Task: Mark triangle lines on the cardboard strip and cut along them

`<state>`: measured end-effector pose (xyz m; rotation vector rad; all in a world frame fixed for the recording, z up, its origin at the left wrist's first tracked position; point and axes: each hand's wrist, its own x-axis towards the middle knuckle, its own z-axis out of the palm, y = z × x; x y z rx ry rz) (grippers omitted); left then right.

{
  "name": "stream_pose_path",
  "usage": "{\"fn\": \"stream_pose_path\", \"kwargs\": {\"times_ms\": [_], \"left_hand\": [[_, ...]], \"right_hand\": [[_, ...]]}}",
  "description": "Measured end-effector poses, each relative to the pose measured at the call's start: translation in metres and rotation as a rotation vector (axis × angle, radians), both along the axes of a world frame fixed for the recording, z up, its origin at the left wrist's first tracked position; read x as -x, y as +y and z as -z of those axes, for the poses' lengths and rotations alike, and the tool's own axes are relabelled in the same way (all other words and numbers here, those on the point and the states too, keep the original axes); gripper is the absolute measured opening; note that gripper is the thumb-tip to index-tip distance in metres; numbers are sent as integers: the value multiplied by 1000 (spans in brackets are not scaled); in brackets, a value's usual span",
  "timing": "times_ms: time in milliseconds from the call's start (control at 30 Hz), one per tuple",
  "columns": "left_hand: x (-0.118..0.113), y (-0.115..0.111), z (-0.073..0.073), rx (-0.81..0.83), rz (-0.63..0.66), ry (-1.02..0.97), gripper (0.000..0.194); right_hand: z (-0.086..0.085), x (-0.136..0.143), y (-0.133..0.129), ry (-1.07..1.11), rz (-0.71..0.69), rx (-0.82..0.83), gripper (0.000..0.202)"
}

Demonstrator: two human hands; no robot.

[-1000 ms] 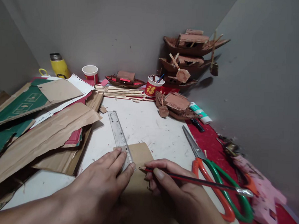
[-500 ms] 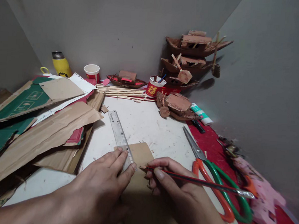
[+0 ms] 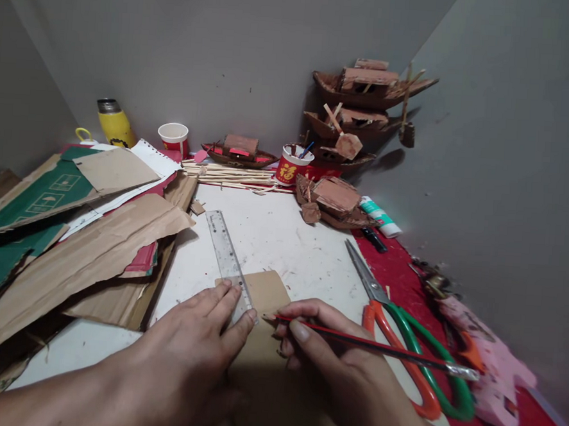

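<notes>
A clear ruler (image 3: pixel 222 244) lies partly over a piece of brown cardboard (image 3: pixel 269 290). My left hand (image 3: pixel 188 332) grips the ruler's near part and presses it down, with the thumb and fingertips on it. In my right hand (image 3: pixel 347 361) is a red-and-black pencil (image 3: pixel 382 346), pinched between thumb and fingers. Its tip is at the cardboard, just right of the ruler's near end; whether it touches is too small to tell. The lower part of the cardboard lies in shadow between my hands.
Scissors (image 3: pixel 374 286) with orange and green handles lie beside my right hand. Cardboard sheets (image 3: pixel 84 258) are piled at left. Behind are wooden sticks (image 3: pixel 233 174), a paint cup (image 3: pixel 292 168) and several brown model boats (image 3: pixel 336 197). A pink glue gun (image 3: pixel 496 374) lies at right.
The view has shifted slightly, so most things sit a little further left. Both hands keep their hold on the ruler and the pencil.
</notes>
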<state>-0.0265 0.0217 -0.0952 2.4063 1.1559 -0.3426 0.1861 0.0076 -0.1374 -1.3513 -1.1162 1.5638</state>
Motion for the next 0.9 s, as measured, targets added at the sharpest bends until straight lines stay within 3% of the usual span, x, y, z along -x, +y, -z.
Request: {"fn": "stream_pose_path", "kwargs": {"times_ms": [233, 467, 667, 767, 900], "left_hand": [[-1, 0, -1, 1, 13, 28, 88], [6, 6, 1, -116, 70, -116, 90], [5, 7, -1, -114, 90, -90, 86], [7, 6, 0, -117, 89, -89, 84], [7, 4, 1, -114, 76, -83, 83]], "right_hand": [[-1, 1, 1, 14, 15, 12, 40], [0, 2, 0, 17, 45, -10, 38], [5, 1, 2, -248, -33, -302, 12], [1, 2, 3, -413, -123, -465, 15], [-3, 5, 4, -531, -177, -546, 18]]}}
